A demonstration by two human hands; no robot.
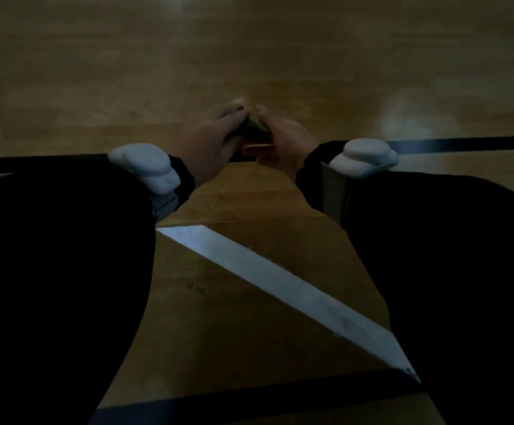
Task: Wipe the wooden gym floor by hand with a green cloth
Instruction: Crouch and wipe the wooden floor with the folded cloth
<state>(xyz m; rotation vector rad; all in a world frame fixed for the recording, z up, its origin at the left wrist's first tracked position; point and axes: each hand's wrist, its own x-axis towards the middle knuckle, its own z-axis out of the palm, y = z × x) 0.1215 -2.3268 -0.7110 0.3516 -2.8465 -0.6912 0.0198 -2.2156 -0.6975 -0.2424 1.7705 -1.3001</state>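
Dim, blurry head view. A green cloth (251, 127) is bunched small between both hands, held up ahead of the body over the wooden gym floor (249, 56); only a dark green sliver is seen between the fingers. The left hand (211, 139) is curled round the cloth's left side, the right hand (280, 142) pinches its right side with the thumb up. Grey wrist trackers (145, 167) are strapped over black sleeves (59, 256) on both forearms. A black floor line (464, 144) is crossed behind the wrists; a white diagonal line (280, 283) is seen between the arms, meeting a second black line (249, 397) near the bottom edge.
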